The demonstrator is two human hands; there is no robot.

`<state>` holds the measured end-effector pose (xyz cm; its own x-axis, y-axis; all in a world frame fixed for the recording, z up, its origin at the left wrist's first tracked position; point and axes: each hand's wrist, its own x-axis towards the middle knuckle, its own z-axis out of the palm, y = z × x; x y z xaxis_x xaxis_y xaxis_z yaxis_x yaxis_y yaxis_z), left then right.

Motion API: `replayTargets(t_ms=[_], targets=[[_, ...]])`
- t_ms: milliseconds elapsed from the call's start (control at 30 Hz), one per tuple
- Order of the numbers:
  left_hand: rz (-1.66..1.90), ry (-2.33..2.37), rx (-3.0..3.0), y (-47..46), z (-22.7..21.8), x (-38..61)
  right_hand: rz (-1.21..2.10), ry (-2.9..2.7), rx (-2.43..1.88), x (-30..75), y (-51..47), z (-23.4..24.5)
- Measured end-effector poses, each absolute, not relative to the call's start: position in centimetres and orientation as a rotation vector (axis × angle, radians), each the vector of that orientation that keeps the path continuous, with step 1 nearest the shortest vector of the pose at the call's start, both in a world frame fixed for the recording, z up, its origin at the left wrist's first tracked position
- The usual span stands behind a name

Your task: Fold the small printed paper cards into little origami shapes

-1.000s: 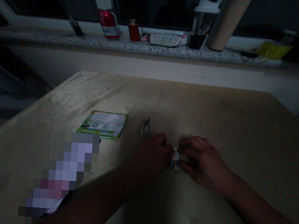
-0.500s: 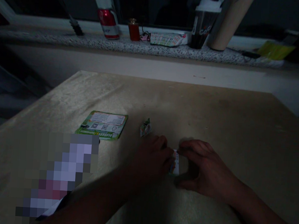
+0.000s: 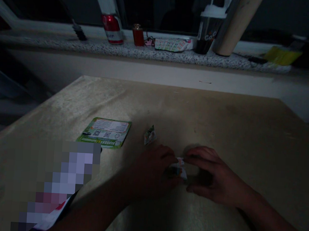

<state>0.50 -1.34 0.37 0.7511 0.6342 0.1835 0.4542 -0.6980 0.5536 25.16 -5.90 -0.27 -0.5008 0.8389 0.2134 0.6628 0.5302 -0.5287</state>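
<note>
Under my left hand (image 3: 153,169) lies a small piece of printed paper or foil (image 3: 181,173), white with orange and dark patches. The fingers and thumb of that hand close around its left part and hide it. My right hand (image 3: 210,171) is just to the right, thumb and fingers spread apart, fingertips close to the piece's upper right edge. Whether they touch it I cannot tell. Beyond my left hand stands a small crumpled or folded piece (image 3: 150,136) with green and white print. A flat green printed packet (image 3: 106,131) lies farther left.
A blurred-out long object (image 3: 66,180) lies at the left front of the table (image 3: 197,107). On the granite sill (image 3: 137,53) stand a red can (image 3: 112,29), an orange-red bottle (image 3: 138,36), a lidded cup (image 3: 208,31), a cardboard tube (image 3: 235,30) and a yellow packet (image 3: 282,55).
The small printed piece has tilted or opened between my hands. My left thumb has come forward along its near edge, and my right thumb sits slightly farther right. The view has shifted slightly.
</note>
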Motion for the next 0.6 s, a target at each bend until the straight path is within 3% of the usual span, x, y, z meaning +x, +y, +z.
replayTargets(t_ms=[367, 600], targets=[[0.753, 0.702, 2.266, -1.7, 1.1, 0.6, 0.403, -2.185, -1.062, 24.3, -5.6, 0.0], [0.979, 0.904, 1.994, -2.5, 0.5, 1.3, 0.392, -2.032, -0.989, 23.7, -6.1, 0.7]])
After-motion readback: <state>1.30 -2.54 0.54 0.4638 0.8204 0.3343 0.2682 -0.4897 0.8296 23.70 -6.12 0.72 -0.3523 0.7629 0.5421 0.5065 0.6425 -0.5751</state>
